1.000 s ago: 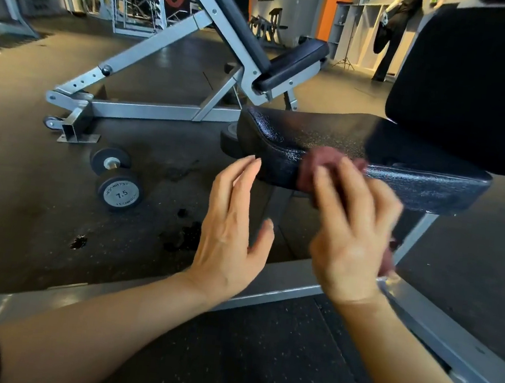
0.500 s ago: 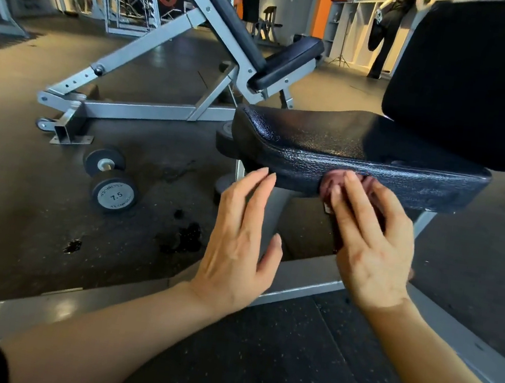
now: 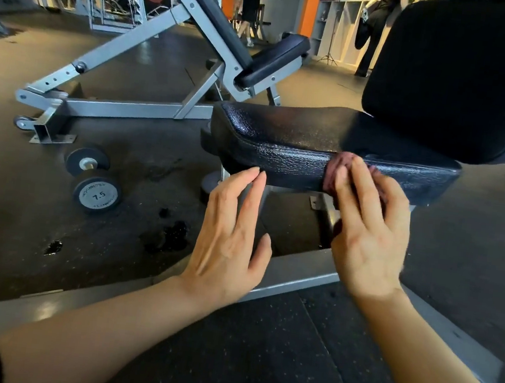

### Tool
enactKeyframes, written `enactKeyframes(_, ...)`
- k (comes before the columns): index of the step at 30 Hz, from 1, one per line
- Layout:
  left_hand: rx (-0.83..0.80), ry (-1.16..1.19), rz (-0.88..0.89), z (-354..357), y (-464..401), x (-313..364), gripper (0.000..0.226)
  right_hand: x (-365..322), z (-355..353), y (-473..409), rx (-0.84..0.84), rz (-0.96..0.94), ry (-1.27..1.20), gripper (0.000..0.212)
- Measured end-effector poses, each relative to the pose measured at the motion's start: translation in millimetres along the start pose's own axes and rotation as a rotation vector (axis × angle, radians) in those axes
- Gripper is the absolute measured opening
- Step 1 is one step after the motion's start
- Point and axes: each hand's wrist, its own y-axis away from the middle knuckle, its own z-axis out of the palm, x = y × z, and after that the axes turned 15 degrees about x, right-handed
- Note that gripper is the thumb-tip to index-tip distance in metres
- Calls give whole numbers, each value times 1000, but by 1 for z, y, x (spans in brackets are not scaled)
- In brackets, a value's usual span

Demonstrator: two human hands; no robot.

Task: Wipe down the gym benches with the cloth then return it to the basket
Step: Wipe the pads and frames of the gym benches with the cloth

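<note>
Leftmost, a dumbbell [image 3: 96, 195] marked 7.5 was seen lying on the dark rubber floor [image 3: 22, 212], with an inclined bench [image 3: 200, 28] standing behind it on a grey metal frame. Next came the left hand [image 3: 230, 236] — fingers straight and slightly spread, holding nothing, its fingertips raised just below the front edge of the seat pad [image 3: 297, 143] and, as far as could be judged, not pressed to it. Further right, the cloth [image 3: 337, 166] was found bunched against the near side face of that pad, pinned there by the flattened fingers of the right hand [image 3: 369, 236]; whether the thumb was curled round it could not be told, being hidden behind the palm. The cloth was seen only in part — a reddish-pink, crumpled wad showing above and left of the fingertips. The pad's long axis ran left to right across the view, so the unwiped length of its side face was judged to lie leftward of the cloth, toward the idle left hand, and the right hand was the nearer one for any coming stroke. At far right, the upright backrest [image 3: 463, 73] rose black above the seat. No basket was visible.
</note>
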Motion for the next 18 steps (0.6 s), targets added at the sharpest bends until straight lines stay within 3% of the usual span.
enactKeyframes(3,8,-9,-4,-2,-1,-2,71,-13,-4,2,-49,128,5,67)
enactKeyframes(9,22,-41,-52,-21,-5,-23,72,-79,21,-20,111,247,-100,54)
enactKeyframes(15,20,-20,-76,-29,-6,-44,77,-108,36,-34,57,71,-265,39)
enactKeyframes(18,17,1,-119,-26,-8,-42,78,-112,41,-35,10,5,-316,44)
